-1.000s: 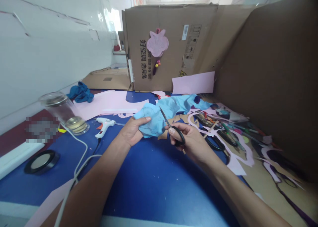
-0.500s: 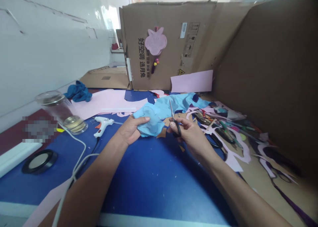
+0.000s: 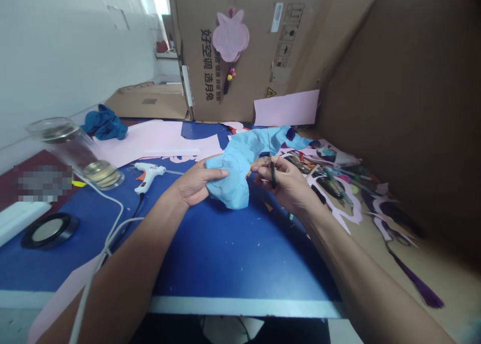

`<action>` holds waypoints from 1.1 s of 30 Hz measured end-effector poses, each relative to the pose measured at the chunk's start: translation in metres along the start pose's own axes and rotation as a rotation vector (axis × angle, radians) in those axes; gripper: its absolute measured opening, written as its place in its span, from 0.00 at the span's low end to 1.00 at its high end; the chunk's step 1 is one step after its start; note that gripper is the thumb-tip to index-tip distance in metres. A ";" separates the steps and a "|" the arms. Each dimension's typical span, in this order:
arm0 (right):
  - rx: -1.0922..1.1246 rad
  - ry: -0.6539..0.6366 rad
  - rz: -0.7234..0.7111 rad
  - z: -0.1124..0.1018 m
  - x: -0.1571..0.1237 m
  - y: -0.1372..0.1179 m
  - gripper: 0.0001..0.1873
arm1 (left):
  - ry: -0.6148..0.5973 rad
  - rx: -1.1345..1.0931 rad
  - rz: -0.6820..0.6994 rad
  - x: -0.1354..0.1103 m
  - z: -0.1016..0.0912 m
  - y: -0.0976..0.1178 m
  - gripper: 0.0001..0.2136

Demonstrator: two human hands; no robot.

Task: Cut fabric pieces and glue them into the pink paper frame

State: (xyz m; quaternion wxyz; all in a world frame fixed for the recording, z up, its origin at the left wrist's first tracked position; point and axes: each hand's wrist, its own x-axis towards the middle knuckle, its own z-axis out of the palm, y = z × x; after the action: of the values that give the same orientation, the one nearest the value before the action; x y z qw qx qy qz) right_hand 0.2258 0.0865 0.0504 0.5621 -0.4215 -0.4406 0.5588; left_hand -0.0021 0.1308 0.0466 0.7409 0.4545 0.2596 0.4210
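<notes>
Head view: at the far left of a blue tabletop (image 3: 210, 253), a clear glass jar (image 3: 75, 151) holding pale yellow liquid stands near a white hot glue gun (image 3: 146, 176), which lies on its side with its black cord trailing toward the near edge. The left hand (image 3: 197, 183) is closed on a crumpled light-blue cloth (image 3: 233, 178) at mid-table, fingers lying across it (a pink rabbit-shaped cutout (image 3: 230, 33) hangs on the cardboard box (image 3: 255, 58) beyond). Just right of the cloth, the right hand (image 3: 287, 183) grips black-handled scissors (image 3: 272, 171) upright between fingers and thumb. Farther right lie pink paper offcuts (image 3: 347, 214).
</notes>
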 end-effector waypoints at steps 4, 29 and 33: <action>0.004 -0.011 -0.045 -0.002 0.002 0.001 0.23 | -0.064 0.032 -0.037 -0.001 0.002 -0.002 0.17; -0.094 0.116 -0.172 -0.011 0.010 0.004 0.23 | 0.178 0.342 0.015 0.006 0.016 -0.024 0.19; -0.082 0.267 -0.220 -0.015 0.013 0.006 0.23 | 0.470 0.545 0.283 0.005 0.027 -0.023 0.07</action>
State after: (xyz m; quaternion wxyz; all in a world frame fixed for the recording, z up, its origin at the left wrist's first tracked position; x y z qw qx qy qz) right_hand 0.2391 0.1003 0.0414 0.6556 -0.4639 -0.4280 0.4146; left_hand 0.0304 0.1173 0.0383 0.4478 0.5570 0.4596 0.5272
